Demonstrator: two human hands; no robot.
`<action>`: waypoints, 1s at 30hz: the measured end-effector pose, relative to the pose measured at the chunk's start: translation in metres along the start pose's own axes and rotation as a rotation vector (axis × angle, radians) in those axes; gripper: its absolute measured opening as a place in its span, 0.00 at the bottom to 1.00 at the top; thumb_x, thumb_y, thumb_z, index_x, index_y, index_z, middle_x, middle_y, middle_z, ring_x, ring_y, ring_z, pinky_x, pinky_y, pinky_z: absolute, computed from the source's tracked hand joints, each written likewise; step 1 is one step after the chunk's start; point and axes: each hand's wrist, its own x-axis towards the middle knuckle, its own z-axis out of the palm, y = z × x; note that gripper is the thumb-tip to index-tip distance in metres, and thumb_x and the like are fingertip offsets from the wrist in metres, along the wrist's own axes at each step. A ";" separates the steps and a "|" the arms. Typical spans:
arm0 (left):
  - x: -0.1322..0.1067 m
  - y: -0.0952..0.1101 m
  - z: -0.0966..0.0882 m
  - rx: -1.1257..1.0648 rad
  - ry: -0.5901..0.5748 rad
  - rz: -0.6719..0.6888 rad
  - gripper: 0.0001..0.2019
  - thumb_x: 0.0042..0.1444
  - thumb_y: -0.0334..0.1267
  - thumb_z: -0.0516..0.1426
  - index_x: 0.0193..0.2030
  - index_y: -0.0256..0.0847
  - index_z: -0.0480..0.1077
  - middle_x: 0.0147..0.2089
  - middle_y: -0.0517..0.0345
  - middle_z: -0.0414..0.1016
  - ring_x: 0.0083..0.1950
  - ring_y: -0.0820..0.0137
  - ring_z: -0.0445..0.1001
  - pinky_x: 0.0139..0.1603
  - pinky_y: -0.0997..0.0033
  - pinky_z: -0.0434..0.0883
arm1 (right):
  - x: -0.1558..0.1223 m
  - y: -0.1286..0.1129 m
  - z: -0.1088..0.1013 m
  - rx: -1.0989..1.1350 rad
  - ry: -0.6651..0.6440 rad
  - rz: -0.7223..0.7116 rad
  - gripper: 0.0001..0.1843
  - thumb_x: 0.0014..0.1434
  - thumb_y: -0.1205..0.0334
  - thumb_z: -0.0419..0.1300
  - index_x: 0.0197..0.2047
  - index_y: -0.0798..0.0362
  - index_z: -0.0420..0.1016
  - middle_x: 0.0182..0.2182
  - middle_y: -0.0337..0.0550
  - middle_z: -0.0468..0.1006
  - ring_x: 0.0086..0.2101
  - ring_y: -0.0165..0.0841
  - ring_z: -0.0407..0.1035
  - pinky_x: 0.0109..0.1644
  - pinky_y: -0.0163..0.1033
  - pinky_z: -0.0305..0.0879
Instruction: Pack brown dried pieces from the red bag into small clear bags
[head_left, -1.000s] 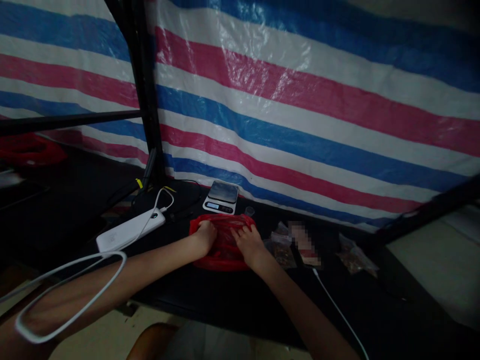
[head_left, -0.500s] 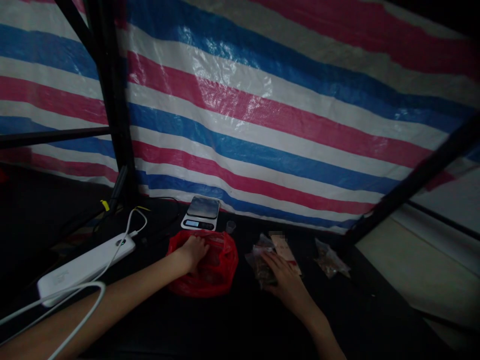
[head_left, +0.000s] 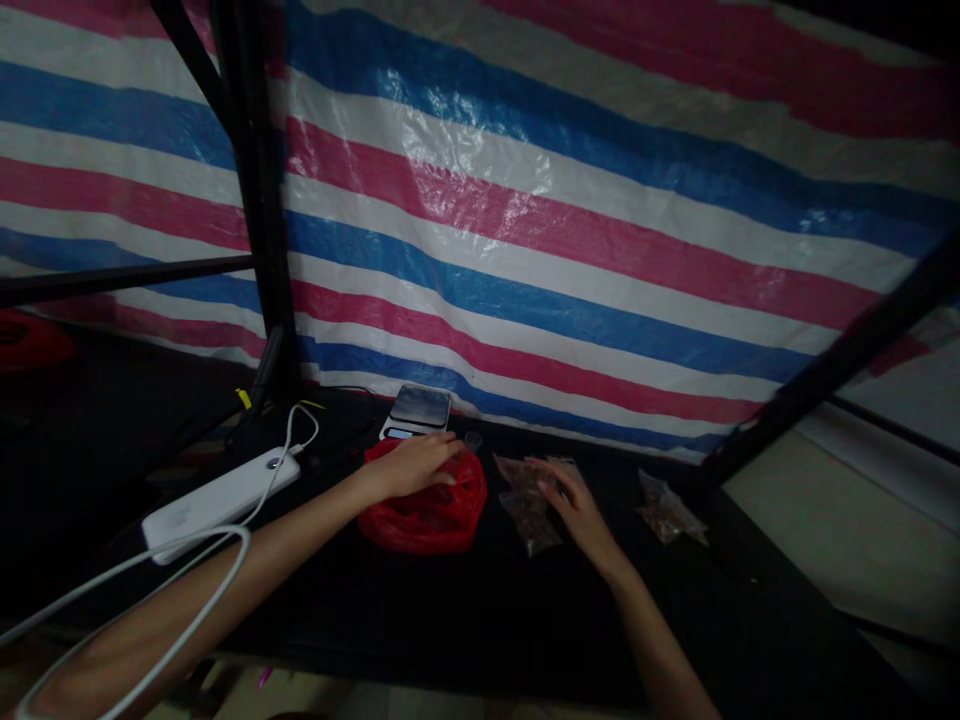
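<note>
A crumpled red plastic bag [head_left: 427, 505] lies on the black table [head_left: 480, 610]. My left hand [head_left: 416, 463] hovers over its far edge, fingers stretched toward a small clear cup [head_left: 472, 440] beside a digital scale [head_left: 417, 411]. My right hand [head_left: 574, 505] rests with fingers spread on small clear packets of brown bits [head_left: 529, 500]. Neither hand grips anything that I can see.
Another clear packet [head_left: 664, 512] lies to the right. A white power bank [head_left: 221, 502] with a white cable [head_left: 150, 590] sits at the left. A striped tarpaulin [head_left: 570, 220] backs the table, with black frame posts [head_left: 259, 200] around it.
My right hand left the red bag and moved right onto the packets. My left hand slid from inside the bag up to its far edge, toward the cup.
</note>
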 end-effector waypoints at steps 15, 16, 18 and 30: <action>-0.023 -0.009 -0.019 -0.624 0.347 -0.046 0.15 0.52 0.45 0.52 0.30 0.33 0.69 0.25 0.61 0.68 0.25 0.76 0.63 0.27 0.78 0.59 | 0.069 -0.058 0.068 0.191 0.235 0.046 0.18 0.53 0.56 0.52 0.47 0.50 0.68 0.45 0.45 0.73 0.45 0.38 0.67 0.45 0.44 0.63; -0.025 -0.009 -0.022 -0.527 0.404 -0.066 0.15 0.53 0.45 0.52 0.29 0.34 0.69 0.25 0.61 0.67 0.25 0.76 0.62 0.27 0.78 0.58 | 0.070 -0.060 0.069 0.141 0.307 0.038 0.19 0.53 0.55 0.52 0.47 0.50 0.68 0.47 0.46 0.71 0.48 0.39 0.64 0.48 0.45 0.60; -0.028 -0.008 -0.026 -0.322 0.486 -0.102 0.15 0.54 0.45 0.51 0.28 0.35 0.69 0.25 0.61 0.67 0.26 0.75 0.63 0.27 0.77 0.57 | 0.074 -0.065 0.073 0.100 0.301 0.015 0.19 0.53 0.52 0.52 0.45 0.51 0.70 0.47 0.47 0.72 0.49 0.41 0.62 0.50 0.47 0.57; -0.044 -0.013 -0.026 0.014 0.329 -0.093 0.14 0.53 0.48 0.52 0.34 0.40 0.71 0.31 0.58 0.73 0.34 0.70 0.70 0.31 0.77 0.59 | 0.086 -0.079 0.111 0.279 -0.104 0.008 0.15 0.37 0.53 0.64 0.26 0.56 0.77 0.24 0.43 0.78 0.26 0.35 0.71 0.32 0.38 0.64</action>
